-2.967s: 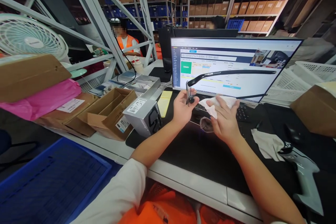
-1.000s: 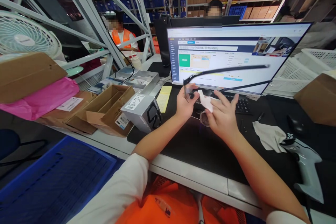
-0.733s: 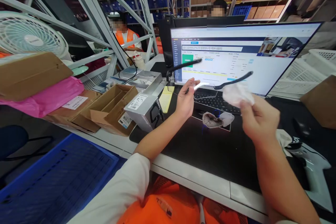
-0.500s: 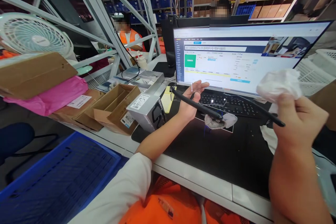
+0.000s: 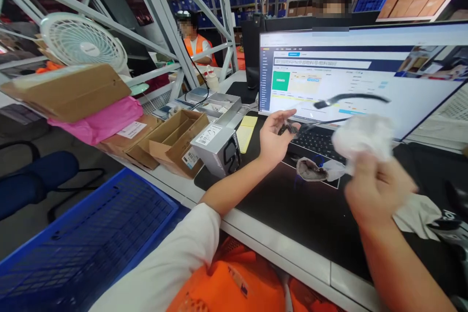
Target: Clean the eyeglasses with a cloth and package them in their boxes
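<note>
My left hand is raised over the desk, its fingers closed around the dark end of a black glasses-like frame. A long, thin, curved arm of that frame stretches right in front of the screen, blurred by motion. My right hand pinches a crumpled white sheet, also blurred, close to the frame; whether they touch I cannot tell. Below, on the black mat, lies a grey-and-white crumpled pouch. A grey box with a white label stands left of my left hand.
A monitor and a keyboard stand ahead. Open cardboard boxes and a yellow notepad sit left, with a fan beyond. A blue crate is at lower left. Light cloth lies right. Two people are behind.
My right hand has moved left and lower with the white sheet, nearer my left hand. The black frame has turned, its arm now pointing right. The view has shifted left.
</note>
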`<state>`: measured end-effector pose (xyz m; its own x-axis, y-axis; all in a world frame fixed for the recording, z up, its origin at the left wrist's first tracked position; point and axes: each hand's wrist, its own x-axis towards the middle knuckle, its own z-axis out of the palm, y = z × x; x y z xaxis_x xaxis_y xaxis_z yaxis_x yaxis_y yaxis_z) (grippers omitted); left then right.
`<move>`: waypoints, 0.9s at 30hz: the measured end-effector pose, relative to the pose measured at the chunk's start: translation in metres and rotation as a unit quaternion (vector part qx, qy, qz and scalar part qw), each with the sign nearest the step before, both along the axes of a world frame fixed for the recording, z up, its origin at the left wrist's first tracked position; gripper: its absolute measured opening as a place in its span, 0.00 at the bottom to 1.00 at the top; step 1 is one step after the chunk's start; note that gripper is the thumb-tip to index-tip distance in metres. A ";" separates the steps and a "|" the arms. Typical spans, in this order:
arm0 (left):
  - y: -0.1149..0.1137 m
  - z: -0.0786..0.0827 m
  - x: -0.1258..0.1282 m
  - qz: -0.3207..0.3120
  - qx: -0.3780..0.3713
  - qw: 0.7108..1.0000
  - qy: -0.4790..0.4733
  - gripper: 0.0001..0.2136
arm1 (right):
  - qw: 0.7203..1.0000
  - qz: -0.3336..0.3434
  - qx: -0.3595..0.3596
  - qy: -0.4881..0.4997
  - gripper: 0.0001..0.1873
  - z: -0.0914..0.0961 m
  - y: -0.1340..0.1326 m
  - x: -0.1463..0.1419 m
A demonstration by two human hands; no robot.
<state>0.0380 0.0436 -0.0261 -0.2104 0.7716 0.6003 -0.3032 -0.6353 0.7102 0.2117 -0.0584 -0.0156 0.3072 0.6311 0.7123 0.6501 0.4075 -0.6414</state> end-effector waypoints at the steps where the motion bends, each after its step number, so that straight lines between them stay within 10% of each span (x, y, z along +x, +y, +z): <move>1: -0.003 0.000 0.001 0.011 0.011 1.000 0.025 0.19 | 0.999 0.025 -0.018 0.015 0.26 -0.003 0.008 -0.007; 6: -0.020 0.005 0.004 0.090 0.118 0.973 0.175 0.11 | 0.929 0.267 -0.135 0.219 0.21 -0.025 0.038 -0.034; 10: -0.026 0.010 0.003 0.115 0.158 0.956 0.220 0.18 | 0.906 0.363 -0.124 0.178 0.26 -0.036 0.038 -0.039; 21: -0.017 0.012 -0.010 0.097 0.145 0.939 0.297 0.21 | 0.941 0.292 -0.171 -0.014 0.18 -0.013 0.034 -0.021; 27: -0.018 0.015 -0.012 0.083 0.142 0.937 0.306 0.21 | 0.915 0.327 -0.216 0.099 0.16 -0.012 0.034 -0.014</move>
<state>0.0263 0.0256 -0.0106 0.1378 0.5485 0.8247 0.2269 -0.8280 0.5128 0.1982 -0.0248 -0.0279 -0.1408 0.9354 0.3242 0.2115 0.3483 -0.9132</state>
